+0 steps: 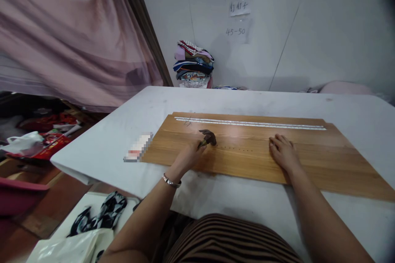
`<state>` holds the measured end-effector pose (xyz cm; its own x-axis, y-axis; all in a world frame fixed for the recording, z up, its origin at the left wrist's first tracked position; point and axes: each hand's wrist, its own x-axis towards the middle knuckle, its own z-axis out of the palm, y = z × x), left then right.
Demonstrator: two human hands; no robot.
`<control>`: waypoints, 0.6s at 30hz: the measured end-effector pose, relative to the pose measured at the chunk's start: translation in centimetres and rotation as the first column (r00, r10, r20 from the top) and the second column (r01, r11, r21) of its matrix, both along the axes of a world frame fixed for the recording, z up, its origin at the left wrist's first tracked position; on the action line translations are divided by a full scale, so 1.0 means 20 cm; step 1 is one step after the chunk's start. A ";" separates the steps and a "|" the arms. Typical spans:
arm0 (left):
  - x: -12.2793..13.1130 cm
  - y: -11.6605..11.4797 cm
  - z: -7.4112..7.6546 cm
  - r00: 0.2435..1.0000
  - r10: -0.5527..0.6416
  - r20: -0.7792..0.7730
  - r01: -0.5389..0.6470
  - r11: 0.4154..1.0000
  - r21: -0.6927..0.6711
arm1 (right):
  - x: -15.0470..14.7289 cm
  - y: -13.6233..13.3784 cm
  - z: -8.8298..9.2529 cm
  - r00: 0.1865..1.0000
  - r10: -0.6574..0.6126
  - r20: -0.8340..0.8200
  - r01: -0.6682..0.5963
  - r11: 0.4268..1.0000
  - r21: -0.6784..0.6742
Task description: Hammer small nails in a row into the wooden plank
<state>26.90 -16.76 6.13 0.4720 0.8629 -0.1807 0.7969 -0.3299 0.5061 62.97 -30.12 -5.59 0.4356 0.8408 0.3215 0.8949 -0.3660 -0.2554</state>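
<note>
My left hand [189, 155] is closed round the handle of a claw hammer [210, 137]. The hammer's head is just above or on the wooden board [243, 166], at the left end of a row of small dark nails [233, 148]; contact with a nail cannot be made out. To the right of that row, my right hand [284, 151] lies on the board with its fingers stretched out, holding nothing. Two white measuring strips [249, 123] run along the board's far side. A few loose nails [187, 123] lie by their left end.
The board rests on a table with a white cover [101, 139]. A blurred-out flat object [138, 148] lies left of the board. Folded clothes [194, 65] are stacked behind the table. At the lower left stands a white seat [72, 213] with cloth and a bag.
</note>
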 end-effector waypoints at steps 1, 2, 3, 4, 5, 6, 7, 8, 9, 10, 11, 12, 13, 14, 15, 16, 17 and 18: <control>0.00 0.00 0.00 1.000 -0.004 0.000 0.004 1.000 0.003 | 0.00 0.00 0.00 1.000 -0.002 0.000 0.002 1.000 0.003; 0.00 0.00 0.00 1.000 -0.010 0.003 0.009 1.000 0.005 | 0.00 0.00 0.00 1.000 -0.004 0.000 0.004 1.000 0.003; 0.00 0.00 0.00 1.000 -0.016 0.009 0.016 1.000 0.006 | 0.00 0.00 0.00 1.000 -0.007 -0.001 0.007 1.000 0.001; 0.00 0.00 0.00 1.000 -0.020 0.015 0.020 1.000 0.006 | 0.00 0.00 0.00 1.000 -0.009 -0.002 0.009 1.000 -0.003; 0.00 0.00 0.00 1.000 -0.023 0.021 0.023 1.000 0.004 | 0.00 0.00 0.00 1.000 -0.010 -0.002 0.010 1.000 -0.007; 0.00 0.00 0.01 0.999 -0.023 0.027 0.023 1.000 0.001 | 0.00 0.00 0.00 1.000 -0.008 -0.002 0.008 1.000 -0.011; 0.00 0.00 0.01 0.999 -0.017 0.032 0.017 1.000 0.000 | 0.00 0.00 0.00 1.000 -0.006 -0.001 0.006 1.000 -0.014; 0.00 0.00 0.02 0.999 -0.009 0.036 0.009 1.000 -0.001 | 0.00 0.00 0.01 1.000 -0.007 0.001 0.007 1.000 -0.016; 0.00 0.00 0.02 0.999 -0.001 0.040 0.001 1.000 0.002 | -0.01 0.00 0.01 1.000 -0.008 0.003 0.008 1.000 -0.018; 0.00 0.00 0.02 0.999 0.005 0.042 -0.005 1.000 0.005 | -0.01 0.00 0.01 1.000 -0.009 0.005 0.009 1.000 -0.020; 0.00 0.00 0.02 0.999 0.007 0.042 -0.007 1.000 0.008 | -0.01 0.00 0.01 1.000 -0.010 0.007 0.010 1.000 -0.022; 0.00 0.00 0.02 0.999 0.006 0.037 -0.007 1.000 0.009 | -0.01 0.00 0.02 1.000 -0.009 0.008 0.009 1.000 -0.022; 0.00 0.00 0.02 1.000 0.002 0.028 -0.002 1.000 0.007 | -0.01 0.00 0.02 1.000 -0.007 0.011 0.007 1.000 -0.020; 0.01 -0.01 0.02 1.000 -0.002 0.017 0.001 1.000 0.003 | -0.01 -0.01 0.02 1.000 -0.003 0.014 0.003 1.000 -0.018; 0.01 -0.01 0.02 1.000 -0.004 0.006 0.004 1.000 -0.001 | -0.01 -0.01 0.02 1.000 -0.001 0.017 0.001 1.000 -0.015; 0.01 -0.01 0.02 1.000 -0.006 -0.002 0.006 1.000 -0.004 | -0.01 -0.01 0.01 1.000 -0.001 0.019 0.002 1.000 -0.012; 0.01 -0.01 0.02 1.000 -0.007 -0.007 0.007 1.000 -0.005 | -0.01 -0.01 0.01 1.000 -0.002 0.022 0.002 1.000 -0.011; 0.01 -0.01 0.02 1.000 -0.008 -0.008 0.008 1.000 -0.005 | -0.01 0.00 0.01 1.000 -0.005 0.022 0.005 1.000 -0.011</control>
